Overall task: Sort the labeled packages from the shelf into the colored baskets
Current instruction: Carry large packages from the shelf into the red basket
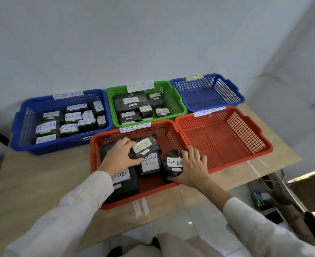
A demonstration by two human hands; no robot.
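Centre of the table, near red basket point(94, 160): both hands are inside it, well apart, each clamped on its own package. Left hand point(119, 154) pinches the left end of the flat package point(146, 145), thumb on the near side and fingers over the far edge; that package lies on top of other packages toward the basket's 12 o'clock. Right hand point(193, 167) wraps the round package point(171, 170) from its 3 o'clock side, thumb at the near edge; it sits at the basket's 3 o'clock. Looks like placing or arranging (can't tell lift from set-down in one frame). To do it well: labels up and readable, lay the flat one level instead of propped on the stack, seat the round one on the mesh so it won't roll, and release only once settled. Flat package's long axis runs 8 to 2 o'clock, label up, text rising toward 2. Round one has no real long axis; label up, text reading 9 to 3.
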